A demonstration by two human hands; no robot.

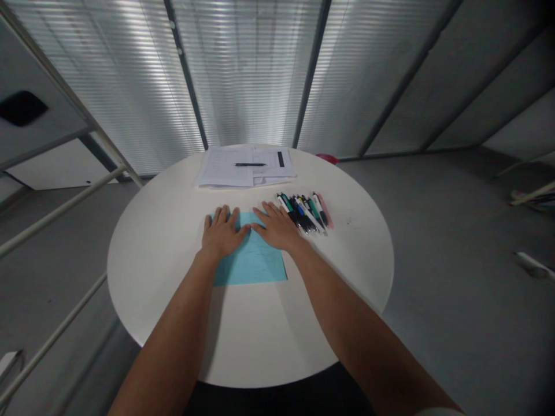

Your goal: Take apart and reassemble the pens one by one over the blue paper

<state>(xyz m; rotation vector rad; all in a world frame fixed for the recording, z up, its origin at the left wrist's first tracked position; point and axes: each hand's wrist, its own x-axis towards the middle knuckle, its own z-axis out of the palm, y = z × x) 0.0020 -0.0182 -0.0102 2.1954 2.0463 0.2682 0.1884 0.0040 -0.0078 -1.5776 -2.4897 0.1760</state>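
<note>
A light blue sheet of paper (251, 263) lies flat on the round white table (151, 254). My left hand (222, 234) rests palm down over its upper left part, fingers spread and pointing away from me. On the upper right part lies my right hand (277, 226), also flat with fingers apart. The two thumbs come close together near the middle of the sheet. Just right of my right hand is a pile of several pens (310, 215) in white, black, green and blue. The paper beneath both palms is hidden.
Stacked printed papers (225, 167) lie at the table's far side with a black pen (250, 164) on top. A pink object (327, 158) shows beyond the far edge. Pale metal rails (65, 205) stand at left; blinds (255, 75) cover the glass wall behind.
</note>
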